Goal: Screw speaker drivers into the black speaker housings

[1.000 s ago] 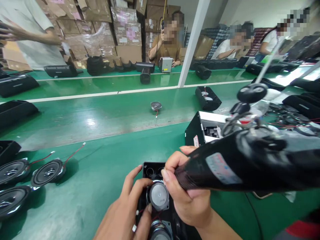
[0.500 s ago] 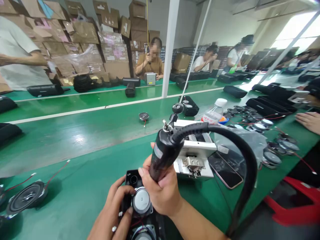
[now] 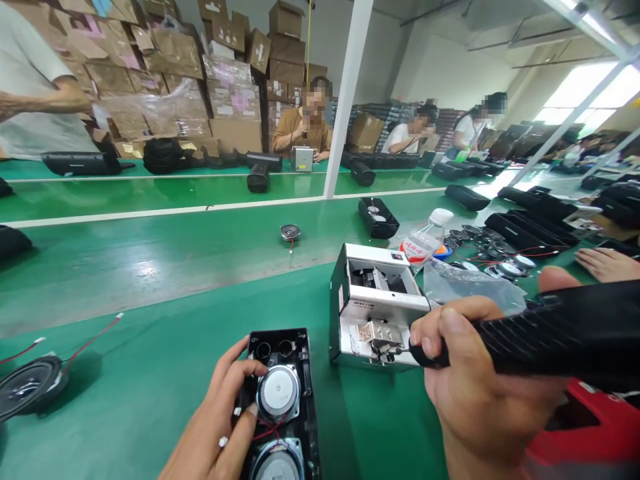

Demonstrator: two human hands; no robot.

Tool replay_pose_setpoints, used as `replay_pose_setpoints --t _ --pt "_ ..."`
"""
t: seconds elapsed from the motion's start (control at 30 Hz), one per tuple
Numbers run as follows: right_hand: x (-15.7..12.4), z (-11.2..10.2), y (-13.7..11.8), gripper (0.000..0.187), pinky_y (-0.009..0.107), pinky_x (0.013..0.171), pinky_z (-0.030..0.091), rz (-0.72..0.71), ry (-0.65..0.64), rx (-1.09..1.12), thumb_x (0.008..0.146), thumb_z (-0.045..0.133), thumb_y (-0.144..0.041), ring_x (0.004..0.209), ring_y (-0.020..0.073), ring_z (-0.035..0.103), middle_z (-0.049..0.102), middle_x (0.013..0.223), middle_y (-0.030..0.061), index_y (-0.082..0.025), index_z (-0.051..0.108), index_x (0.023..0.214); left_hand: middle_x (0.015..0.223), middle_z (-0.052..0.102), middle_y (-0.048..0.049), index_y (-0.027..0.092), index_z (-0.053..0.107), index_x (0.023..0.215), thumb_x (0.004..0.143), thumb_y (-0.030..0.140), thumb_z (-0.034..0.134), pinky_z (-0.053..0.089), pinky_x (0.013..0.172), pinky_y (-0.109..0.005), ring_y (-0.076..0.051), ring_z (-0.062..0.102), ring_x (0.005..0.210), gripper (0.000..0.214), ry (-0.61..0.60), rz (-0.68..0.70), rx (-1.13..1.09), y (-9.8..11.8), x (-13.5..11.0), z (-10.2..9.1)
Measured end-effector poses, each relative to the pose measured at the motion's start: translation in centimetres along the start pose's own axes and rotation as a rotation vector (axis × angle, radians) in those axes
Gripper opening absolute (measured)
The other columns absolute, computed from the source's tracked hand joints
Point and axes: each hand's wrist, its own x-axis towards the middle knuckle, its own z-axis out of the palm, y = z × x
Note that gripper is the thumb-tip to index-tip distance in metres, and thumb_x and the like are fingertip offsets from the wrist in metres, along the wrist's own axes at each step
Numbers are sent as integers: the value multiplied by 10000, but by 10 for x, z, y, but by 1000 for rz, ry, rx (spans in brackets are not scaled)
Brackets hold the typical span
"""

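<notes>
With its fingers closed over the left edge, my left hand (image 3: 220, 407) grips a black speaker housing (image 3: 311, 413) on the green bench. Two round silver-backed speaker drivers sit in the housing; the upper speaker driver (image 3: 279, 392) is beside my fingertips, and red wires run between the two. My right hand (image 3: 480, 373) is wrapped round a black electric screwdriver (image 3: 555, 330), tilted so its front end points left. That end is at the front of a white screw feeder (image 3: 383, 300); my fingers hide part of the contact.
A loose speaker (image 3: 33, 387) with red wires lies at left, and a small speaker (image 3: 290, 233) lies farther back. A plastic bottle (image 3: 425, 237), a clear bag (image 3: 470, 287) and several speakers stand or lie at right. A red stool (image 3: 595, 427) is below the bench edge.
My right hand has swung the screwdriver from above the speaker housing rightward to the screw feeder, tipping it from upright to nearly level. My left hand stays on the housing.
</notes>
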Motion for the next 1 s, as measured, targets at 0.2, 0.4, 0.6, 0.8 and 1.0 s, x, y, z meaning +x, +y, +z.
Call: replay_pose_setpoints --t 0.2,0.4,0.6,0.8,1.0 --pt "-2 0 12 719 334 555 548 56 -43 54 1016 756 -122 530 144 553 624 758 -109 -293 406 1621 1799 418 -90 336 606 1364 1197 388 312 595 1157 -519 -330 576 1568 342 36 -55 -79 7 -5 2" --pt "-7 -3 16 678 323 565 541 -10 -103 69 1045 709 -93 553 130 556 629 800 -105 -336 426 1611 1805 426 -80 327 641 1351 1195 409 300 573 1188 -531 -348 520 1618 384 46 -66 -75 9 -6 3" --pt "-15 -7 11 670 305 560 530 16 -213 70 1049 724 -103 591 135 569 630 807 -86 -387 465 1598 1834 386 -55 346 622 1382 1182 380 287 595 1158 -497 -317 562 1591 391 40 -100 -63 6 -6 5" --pt "-14 -9 0 712 298 547 546 99 -136 96 1039 724 -123 545 138 546 597 735 -105 -330 411 1645 1741 522 -50 347 687 1323 1169 375 359 603 1166 -491 -326 593 1563 363 74 -78 -113 6 -6 4" --pt "-9 -2 10 647 329 595 574 15 -88 76 1016 762 -152 555 148 568 631 758 -105 -319 415 1536 1734 519 -65 340 699 1313 1170 380 335 600 1162 -533 -346 591 1555 393 64 -90 -123 10 -6 3"
